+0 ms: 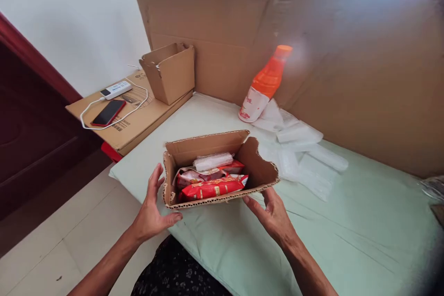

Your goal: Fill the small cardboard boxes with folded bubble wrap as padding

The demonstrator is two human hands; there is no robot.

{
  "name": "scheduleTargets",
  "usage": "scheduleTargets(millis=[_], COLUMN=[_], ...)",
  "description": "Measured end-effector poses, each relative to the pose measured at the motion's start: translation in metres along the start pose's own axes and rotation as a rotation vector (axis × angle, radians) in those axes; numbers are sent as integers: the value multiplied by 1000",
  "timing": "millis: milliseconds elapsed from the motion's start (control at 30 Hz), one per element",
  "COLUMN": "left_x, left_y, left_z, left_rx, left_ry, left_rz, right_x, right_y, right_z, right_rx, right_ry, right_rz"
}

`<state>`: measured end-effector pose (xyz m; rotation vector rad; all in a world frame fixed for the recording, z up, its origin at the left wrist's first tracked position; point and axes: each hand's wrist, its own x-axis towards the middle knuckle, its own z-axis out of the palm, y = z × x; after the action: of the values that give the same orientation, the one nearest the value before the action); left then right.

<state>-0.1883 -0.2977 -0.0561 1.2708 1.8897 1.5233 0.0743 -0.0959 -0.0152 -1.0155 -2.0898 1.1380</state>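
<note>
**Two hands steady a small open carton of snack packets**

Far over at nine o'clock a flat cardboard box [132, 118] serves as a side stand, carrying a red phone [108, 112], a white power strip [116, 89] with its cable looped round, and an empty little carton [169, 74] with its flaps up.

Closer in, the left hand [152, 208] is spread open, fingers pointing up, palm laid against the left end of the small carton [218, 166]; the thumb reaches under the near bottom corner. It braces the wall and does not close round anything. The carton sits on the pale green tabletop [347, 231], at the near edge, open top tipped toward the person. Inside lie red snack packets [211, 188] and a clear wrapped roll [212, 161].

The right hand [274, 215], at about five o'clock from the carton, is also open, fingertips touching the near right lower edge below the torn flap.

Beyond, at one o'clock, an orange bottle [265, 84] leans against the tall cardboard wall [364, 78], with clear plastic bags [301, 152] strewn just beside it.

The risk, as I judge it: the carton is only pressed between flat palms near the tabletop's edge, and tilted. A slip of either hand could tip it forward and spill the packets to the floor [52, 240].
</note>
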Motion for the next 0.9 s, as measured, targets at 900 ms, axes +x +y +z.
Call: scheduleTargets(millis=[900], left_x=[129], left_y=[-27], left_z=[-149], left_rx=[65], left_ry=[733], left_rz=[358], right_x=[76], right_y=[20], right_z=[146], right_rx=[-26], right_ry=[-28], right_rz=[-261])
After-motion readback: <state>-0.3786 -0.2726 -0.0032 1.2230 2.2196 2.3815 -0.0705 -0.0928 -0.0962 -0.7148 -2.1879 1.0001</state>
